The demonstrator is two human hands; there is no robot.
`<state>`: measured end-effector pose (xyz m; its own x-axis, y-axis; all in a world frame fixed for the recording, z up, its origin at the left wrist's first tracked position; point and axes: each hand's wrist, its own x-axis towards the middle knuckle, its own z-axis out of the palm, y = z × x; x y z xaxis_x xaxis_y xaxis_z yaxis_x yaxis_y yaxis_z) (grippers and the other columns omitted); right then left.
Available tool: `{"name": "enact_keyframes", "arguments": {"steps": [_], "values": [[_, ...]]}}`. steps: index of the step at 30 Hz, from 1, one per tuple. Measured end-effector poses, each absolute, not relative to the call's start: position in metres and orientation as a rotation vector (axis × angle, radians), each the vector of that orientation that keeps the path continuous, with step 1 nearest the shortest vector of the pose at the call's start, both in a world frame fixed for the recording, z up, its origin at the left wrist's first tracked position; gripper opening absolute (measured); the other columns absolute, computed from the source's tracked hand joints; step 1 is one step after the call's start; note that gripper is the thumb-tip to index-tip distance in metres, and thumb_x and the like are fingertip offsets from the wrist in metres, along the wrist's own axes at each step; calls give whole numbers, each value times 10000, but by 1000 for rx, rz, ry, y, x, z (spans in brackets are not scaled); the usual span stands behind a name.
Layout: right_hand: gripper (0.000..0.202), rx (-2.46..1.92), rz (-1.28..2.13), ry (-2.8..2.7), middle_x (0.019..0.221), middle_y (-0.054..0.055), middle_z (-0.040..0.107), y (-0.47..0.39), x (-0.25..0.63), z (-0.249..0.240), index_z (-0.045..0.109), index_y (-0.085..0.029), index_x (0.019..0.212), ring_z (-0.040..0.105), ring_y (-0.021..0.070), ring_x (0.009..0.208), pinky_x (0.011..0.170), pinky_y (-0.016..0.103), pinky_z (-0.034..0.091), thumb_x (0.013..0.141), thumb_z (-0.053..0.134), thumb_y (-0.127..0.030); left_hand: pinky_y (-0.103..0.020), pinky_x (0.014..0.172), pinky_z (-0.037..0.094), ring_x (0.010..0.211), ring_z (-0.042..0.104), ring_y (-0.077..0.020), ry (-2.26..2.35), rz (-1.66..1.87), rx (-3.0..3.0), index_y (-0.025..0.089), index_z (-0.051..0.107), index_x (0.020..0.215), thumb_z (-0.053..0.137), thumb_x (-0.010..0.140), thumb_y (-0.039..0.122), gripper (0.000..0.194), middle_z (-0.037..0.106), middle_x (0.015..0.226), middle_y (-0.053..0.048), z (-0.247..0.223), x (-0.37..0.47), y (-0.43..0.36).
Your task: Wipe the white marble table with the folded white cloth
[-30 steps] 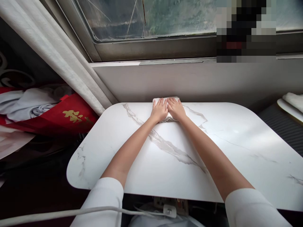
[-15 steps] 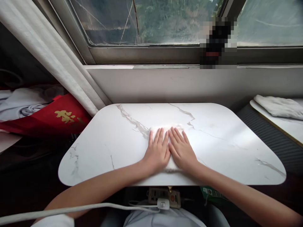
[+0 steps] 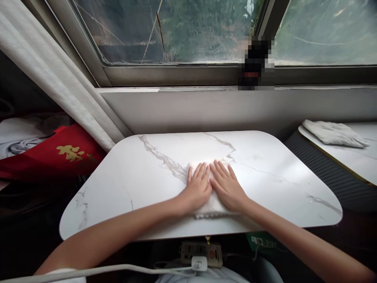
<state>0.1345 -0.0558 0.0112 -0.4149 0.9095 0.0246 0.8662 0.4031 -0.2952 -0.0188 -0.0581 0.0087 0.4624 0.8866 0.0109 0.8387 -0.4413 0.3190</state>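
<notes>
Both hands lie side by side on a folded white cloth [image 3: 216, 206], near the middle of a white marble-patterned tabletop [image 3: 118, 169]. My left hand [image 3: 198, 188] presses flat on the cloth's left part, its fingers stretched toward the window. My right hand [image 3: 227, 186] is flat on the right part, fingers spread, its thumb side close against my left hand. The cloth's front edge shows below the hands, and its far edge peeks out beyond the fingertips.
A window [image 3: 176, 35] and grey wall stand behind the table. At left are a curtain [image 3: 59, 74] and a red bag [image 3: 73, 151] with white fabric. Another table at right bears a white cloth [image 3: 332, 133]. A power strip [image 3: 188, 253] and white cable [image 3: 118, 268] are below.
The whole view has shifted, with the table and window a little further left. My hands stay flat on the cloth, slightly further right on the tabletop, and more of the cloth's front edge shows.
</notes>
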Motion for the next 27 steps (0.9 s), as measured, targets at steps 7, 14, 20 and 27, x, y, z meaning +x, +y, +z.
{"name": "enact_keyframes", "arguments": {"steps": [7, 14, 20, 27], "values": [[520, -1745, 234, -2277, 1521, 93, 255, 78, 125, 7, 328, -129, 1428, 169, 195, 1407, 1135, 451, 100, 966, 172, -310, -412, 1151, 89, 1381, 245, -172, 1732, 520, 2383, 118, 360, 1402, 213, 950, 230, 489, 332, 1484, -77, 3, 1, 76], [497, -1688, 148, -2267, 1491, 88, 333, 148, 143, 5, 386, -154, 1390, 254, 180, 1379, 1122, 447, 153, 933, 201, -219, -420, 1147, 100, 1370, 269, -189, 1854, 529, 2435, 78, 365, 1394, 236, 940, 220, 493, 351, 1473, -98, -2, 27, 143], [504, -1671, 124, -2269, 1487, 85, 341, 158, 156, 3, 387, -153, 1396, 260, 192, 1378, 1118, 446, 169, 932, 204, -227, -422, 1144, 117, 1364, 286, -186, 1906, 512, 2469, 89, 376, 1390, 223, 943, 213, 488, 374, 1459, -101, -2, 39, 152], [511, -1680, 36, -2365, 1506, 112, 289, 124, 169, 4, 342, -114, 1423, 223, 210, 1393, 1116, 443, 177, 943, 203, -221, -438, 1148, 104, 1380, 251, -194, 1879, 524, 2466, 70, 356, 1398, 242, 942, 226, 495, 342, 1475, -107, -2, 49, 116]]}}
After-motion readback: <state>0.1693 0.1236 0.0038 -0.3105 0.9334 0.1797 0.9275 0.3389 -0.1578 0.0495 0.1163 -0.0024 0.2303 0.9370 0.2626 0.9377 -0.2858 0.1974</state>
